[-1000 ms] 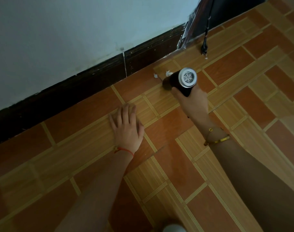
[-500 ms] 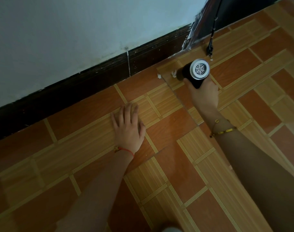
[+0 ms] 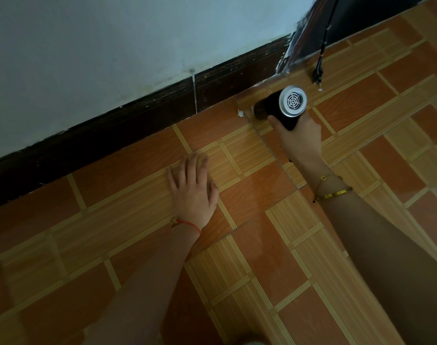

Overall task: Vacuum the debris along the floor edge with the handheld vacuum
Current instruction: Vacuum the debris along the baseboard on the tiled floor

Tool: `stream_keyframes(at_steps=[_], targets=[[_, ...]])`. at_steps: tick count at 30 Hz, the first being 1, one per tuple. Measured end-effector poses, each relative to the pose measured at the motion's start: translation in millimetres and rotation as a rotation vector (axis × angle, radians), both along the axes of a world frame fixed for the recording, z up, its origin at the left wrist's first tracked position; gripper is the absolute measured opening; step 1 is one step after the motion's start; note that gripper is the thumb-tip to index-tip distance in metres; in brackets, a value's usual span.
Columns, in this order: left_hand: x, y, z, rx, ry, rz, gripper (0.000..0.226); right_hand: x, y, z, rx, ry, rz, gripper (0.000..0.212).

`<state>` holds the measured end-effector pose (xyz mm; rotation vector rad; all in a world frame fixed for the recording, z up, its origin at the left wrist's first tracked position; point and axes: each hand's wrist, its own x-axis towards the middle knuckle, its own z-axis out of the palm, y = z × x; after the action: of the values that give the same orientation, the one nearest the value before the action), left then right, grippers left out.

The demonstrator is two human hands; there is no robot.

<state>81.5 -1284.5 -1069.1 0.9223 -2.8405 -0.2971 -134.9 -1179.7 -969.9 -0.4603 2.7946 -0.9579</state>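
Mid-sweep: the right hand (image 3: 299, 135) grips the vacuum (image 3: 279, 105); the left hand (image 3: 191, 190) lies flat, fingers spread. Next, nudge the nozzle onto the white scrap (image 3: 240, 113) ahead.

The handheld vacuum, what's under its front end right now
The handheld vacuum, held by the right hand, points its dark nozzle down at the tiled floor near the baseboard. One white scrap lies just left of it. Anything directly beneath the nozzle is covered.

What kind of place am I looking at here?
Probably a room in a home, seen at floor level: patterned tile floor, dark baseboard under a pale painted wall, and a handheld vacuum in the right hand.
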Motion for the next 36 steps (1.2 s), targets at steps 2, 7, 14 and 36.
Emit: stream_keyframes(at_steps=[2, 7, 14, 36], targets=[[0, 0, 0, 0.002, -0.004, -0.004, 0.057, -2, 1, 1, -0.017, -0.046, 0.012, 0.074], [0, -1, 0, 0.004, -0.023, -0.007, 0.059, -1, 3, -1, 0.008, -0.018, 0.125, 0.068], [0, 0, 0, 0.011, -0.009, -0.005, 0.058, -3, -17, -1, 0.029, -0.024, 0.208, 0.066], [0, 0, 0, 0.016, 0.013, 0.002, 0.059, 20, -65, 3, -0.012, 0.058, 0.363, 0.064]])
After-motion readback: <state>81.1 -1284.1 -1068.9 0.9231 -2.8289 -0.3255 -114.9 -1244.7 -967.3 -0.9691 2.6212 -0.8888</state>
